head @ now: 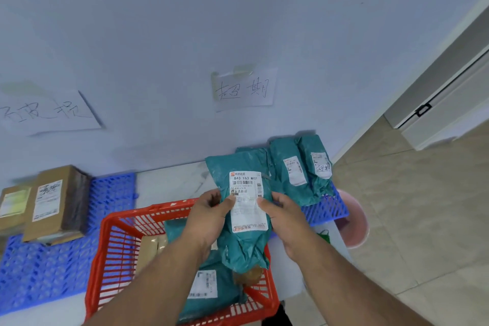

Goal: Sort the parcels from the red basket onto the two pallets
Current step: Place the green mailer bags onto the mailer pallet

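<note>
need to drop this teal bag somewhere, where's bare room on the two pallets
Left pallet: its front grid, between the brown boxes and red basket, is bare. Right pallet: crowded with teal bags; only its front edge shows bare, beyond the right hand.

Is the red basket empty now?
No. The red basket still holds a teal parcel with a white label and a brown package, under the teal parcel both hands hold.

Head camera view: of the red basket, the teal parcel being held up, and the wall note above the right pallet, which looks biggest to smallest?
1. red basket
2. held teal parcel
3. wall note

The parcel sits nearer the camera, so its lead over the note is unsure.
</note>
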A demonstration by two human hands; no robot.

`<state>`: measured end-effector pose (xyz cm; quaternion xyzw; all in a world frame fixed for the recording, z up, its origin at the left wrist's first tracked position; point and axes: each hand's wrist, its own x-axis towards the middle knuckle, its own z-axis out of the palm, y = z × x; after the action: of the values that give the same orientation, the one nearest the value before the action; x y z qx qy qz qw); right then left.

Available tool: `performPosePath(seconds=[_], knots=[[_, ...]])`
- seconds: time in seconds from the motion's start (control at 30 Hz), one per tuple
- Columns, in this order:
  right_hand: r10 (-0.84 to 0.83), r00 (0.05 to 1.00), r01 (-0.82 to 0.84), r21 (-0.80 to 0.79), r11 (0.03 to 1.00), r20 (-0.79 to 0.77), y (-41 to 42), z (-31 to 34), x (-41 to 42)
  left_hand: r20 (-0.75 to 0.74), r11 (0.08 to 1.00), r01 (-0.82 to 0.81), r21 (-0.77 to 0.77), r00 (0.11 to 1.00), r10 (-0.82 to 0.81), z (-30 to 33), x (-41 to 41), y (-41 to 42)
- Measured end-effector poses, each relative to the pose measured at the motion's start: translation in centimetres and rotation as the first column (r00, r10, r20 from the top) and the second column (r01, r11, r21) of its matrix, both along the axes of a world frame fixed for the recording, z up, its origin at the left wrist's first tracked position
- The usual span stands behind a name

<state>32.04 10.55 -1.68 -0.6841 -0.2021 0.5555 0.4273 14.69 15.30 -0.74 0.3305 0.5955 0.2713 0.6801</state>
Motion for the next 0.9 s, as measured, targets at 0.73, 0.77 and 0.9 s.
performPosePath(seconds=[0.73, 0.77, 0.9], knots=[[0.283, 0.922, -0.200, -0.301, 0.932, 0.263, 19.6, -17.2, 17.8, -0.110, 0.981, 0.030, -0.193, 0.993, -0.052, -16.3, 19.4, 16.5], [0.279, 0.926, -0.197, -0.303, 0.932, 0.254, 20.3, -18.2, 17.9, -0.113, 0.981, 0.017, -0.192, 0.993, -0.040, -17.1, 19.5, 17.0], [0.319, 0.918, -0.241, -0.308, 0.920, 0.234, 22.4, -20.7, 18.2, -0.140, 0.983, 0.005, -0.185, 0.990, -0.031, -19.4, 19.7, 18.6]])
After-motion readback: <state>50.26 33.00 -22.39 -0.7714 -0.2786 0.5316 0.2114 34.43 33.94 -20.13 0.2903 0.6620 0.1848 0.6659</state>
